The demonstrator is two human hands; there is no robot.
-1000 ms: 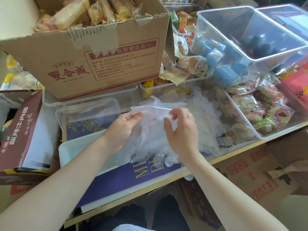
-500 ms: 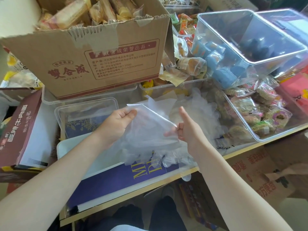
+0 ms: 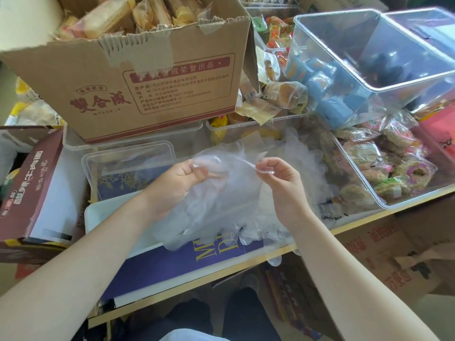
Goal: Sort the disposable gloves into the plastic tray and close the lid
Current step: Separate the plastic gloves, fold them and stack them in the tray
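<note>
Both hands, left hand (image 3: 178,184) and right hand (image 3: 283,185), pinch the glove (image 3: 221,193) stretched between them.

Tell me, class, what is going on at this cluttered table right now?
A person is sorting disposable gloves. The left hand and right hand each pinch the top edge of one clear glove, holding it above the glove pile. The plastic tray sits to the left, uncovered.

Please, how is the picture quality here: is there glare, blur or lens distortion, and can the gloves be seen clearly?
Head view: soft daylight, no hard shadows; bright reflections on the tilted clear bin; wide-angle bending toward the edges; slight softness overall. The translucent gloves, pinched by the left hand and right hand, have faint outlines, so single gloves are hard to separate.
</note>
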